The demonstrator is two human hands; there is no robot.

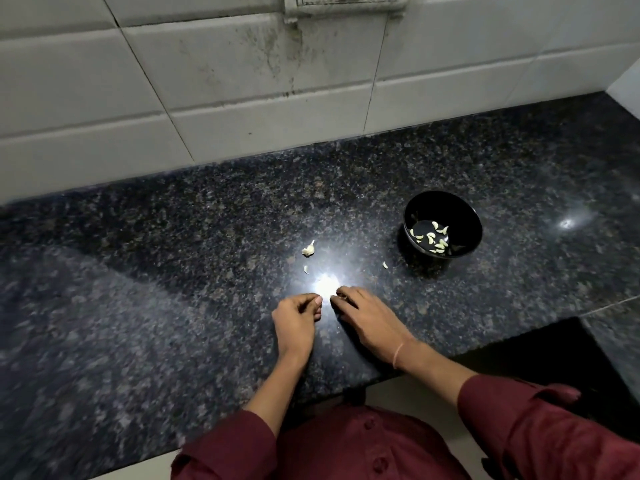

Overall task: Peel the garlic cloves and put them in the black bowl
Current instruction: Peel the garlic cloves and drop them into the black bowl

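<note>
The black bowl (450, 207) holds many peeled cloves (431, 239). Left of the bowl and nearer the person, the left hand (298, 317) and right hand (367, 317) sit with curled fingers, tips almost touching (glare hides whether they pinch a clove, so I cannot tell). One garlic piece (308, 250) lies further left of the bowl, just past the left hand, which is closer

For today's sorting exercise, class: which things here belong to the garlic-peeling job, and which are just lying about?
Job: black bowl, peeled cloves in it, garlic piece on the counter, left hand, right hand.
Just there: switch plate, wall tiles, wrist thread.
</note>
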